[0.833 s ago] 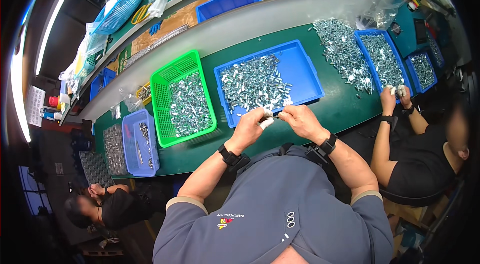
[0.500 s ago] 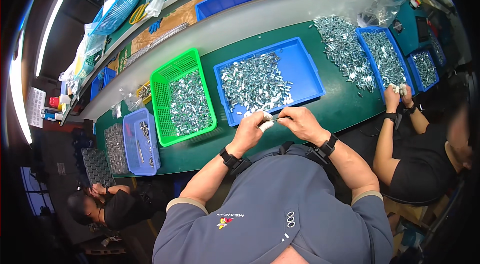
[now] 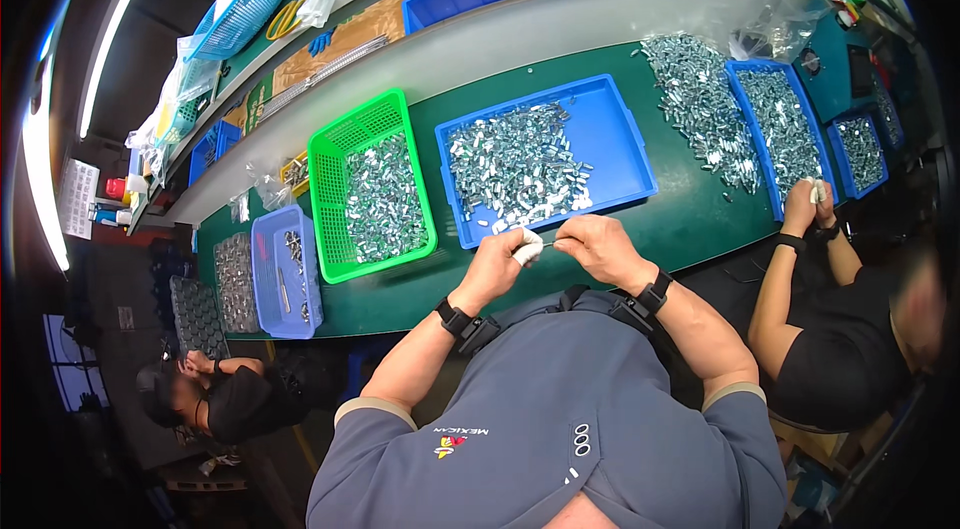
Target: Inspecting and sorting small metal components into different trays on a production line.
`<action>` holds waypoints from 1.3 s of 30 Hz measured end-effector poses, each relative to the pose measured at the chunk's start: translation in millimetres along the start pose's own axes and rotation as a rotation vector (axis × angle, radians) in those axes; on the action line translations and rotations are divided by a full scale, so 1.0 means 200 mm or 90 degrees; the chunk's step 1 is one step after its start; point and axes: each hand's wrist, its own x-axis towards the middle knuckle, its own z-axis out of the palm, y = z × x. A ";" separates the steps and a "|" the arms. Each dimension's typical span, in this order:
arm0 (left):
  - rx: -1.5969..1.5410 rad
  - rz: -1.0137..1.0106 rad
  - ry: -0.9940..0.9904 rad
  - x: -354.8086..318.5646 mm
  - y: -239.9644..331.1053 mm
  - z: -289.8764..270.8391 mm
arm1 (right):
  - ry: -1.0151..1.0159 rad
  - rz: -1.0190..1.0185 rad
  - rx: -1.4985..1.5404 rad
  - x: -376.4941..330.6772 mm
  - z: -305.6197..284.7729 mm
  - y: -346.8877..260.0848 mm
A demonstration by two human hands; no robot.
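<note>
Head view: left hand [image 3: 497,264] closed around a white cloth wad [image 3: 527,249], right hand [image 3: 598,247] pinching a thin pin-like piece [image 3: 553,245] against it. Both are held over the green tabletop [image 3: 690,219], just before the blue tray [image 3: 610,144] of small metal parts [image 3: 515,164], close for reaching. Green basket [image 3: 325,164] sits left.

Green bench [image 3: 690,219] — blue tray [image 3: 615,144], green basket [image 3: 325,154], loose metal parts [image 3: 695,104].

The one camera sat on my head, looking steeply down over my chest onto the green bench [image 3: 700,219], fairly near; its rim perhaps bent edges.
</note>
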 end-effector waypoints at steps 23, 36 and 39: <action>0.560 0.078 0.082 0.25 -0.65 -0.18 | -0.004 0.241 0.136 -0.11 -0.08 0.01; 0.483 0.088 0.091 0.23 -0.62 -0.23 | -0.038 0.269 0.116 -0.07 -0.06 -0.05; 0.208 -0.062 0.105 0.17 -0.47 -0.24 | 0.010 0.208 0.113 -0.03 -0.03 -0.07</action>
